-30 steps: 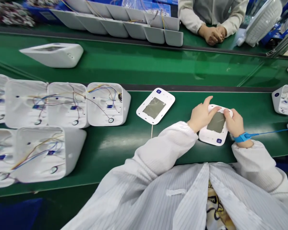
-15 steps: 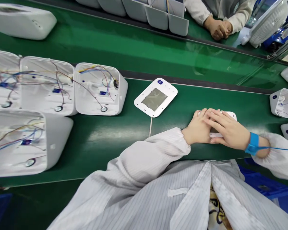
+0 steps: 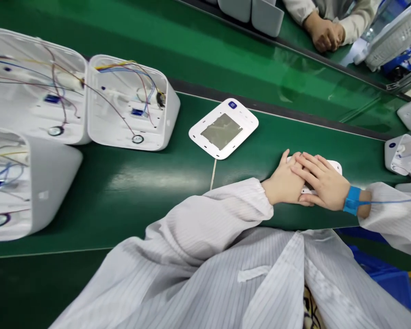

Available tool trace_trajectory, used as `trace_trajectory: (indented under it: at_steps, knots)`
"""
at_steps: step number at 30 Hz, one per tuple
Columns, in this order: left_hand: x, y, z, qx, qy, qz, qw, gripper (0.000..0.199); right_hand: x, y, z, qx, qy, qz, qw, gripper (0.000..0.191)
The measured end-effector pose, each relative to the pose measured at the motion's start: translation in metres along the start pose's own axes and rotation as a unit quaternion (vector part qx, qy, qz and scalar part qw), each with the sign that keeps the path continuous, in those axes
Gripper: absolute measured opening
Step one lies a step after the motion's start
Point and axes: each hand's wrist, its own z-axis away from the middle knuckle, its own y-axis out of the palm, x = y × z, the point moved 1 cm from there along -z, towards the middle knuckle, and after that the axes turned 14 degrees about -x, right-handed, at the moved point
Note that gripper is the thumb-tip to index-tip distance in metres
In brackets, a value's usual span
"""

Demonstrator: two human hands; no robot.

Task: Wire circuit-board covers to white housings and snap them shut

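Observation:
Both hands lie flat on a white panel at the right of the green bench. My left hand has its fingers stretched out over the panel. Partly on top of it rests my right hand, fingers extended, with a blue wrist strap and its cord. Most of the panel is covered by the hands; its far right corner and a bit of the near edge show. To the left, apart from the hands, a second white panel with a grey rectangular window lies on the bench.
White open housings with coloured wires inside stand at the left. More white housings sit at the right edge. Grey bins line the far ledge. Across the bench a person's clasped hands rest beside a white fan-like object.
The view has shifted, so the housings at the left sit further left and higher. Both hands remain pressed on the panel, with hardly any change in their pose.

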Motion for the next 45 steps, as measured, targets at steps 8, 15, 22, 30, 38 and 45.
trace_trajectory:
  at_steps: [8,15,22,30,38,45]
  knots:
    - [0.001,-0.004,-0.001,-0.051,-0.010,0.026,0.998,0.101,-0.035,0.001,-0.019,-0.017,0.100,-0.084,0.991,0.083]
    - [0.005,-0.001,-0.002,-0.064,-0.001,0.041,0.997,0.112,-0.039,-0.001,-0.024,-0.113,0.188,-0.173,0.960,0.078]
    - [0.006,-0.006,0.005,-0.168,0.050,0.003,0.984,0.091,-0.011,0.004,0.031,-0.379,0.351,-0.217,0.828,0.059]
    - [0.038,-0.015,-0.002,-0.196,0.019,0.157,0.968,0.091,0.033,-0.009,0.047,-0.426,0.252,-0.074,0.866,0.072]
    - [0.062,-0.013,-0.005,-0.218,-0.199,0.400,0.868,0.070,-0.006,0.043,0.031,-0.433,0.396,-0.311,0.748,0.057]
    - [0.062,0.001,-0.006,-0.210,-0.203,0.291,0.911,0.071,-0.159,0.071,-0.066,-0.460,0.517,-0.323,0.646,0.065]
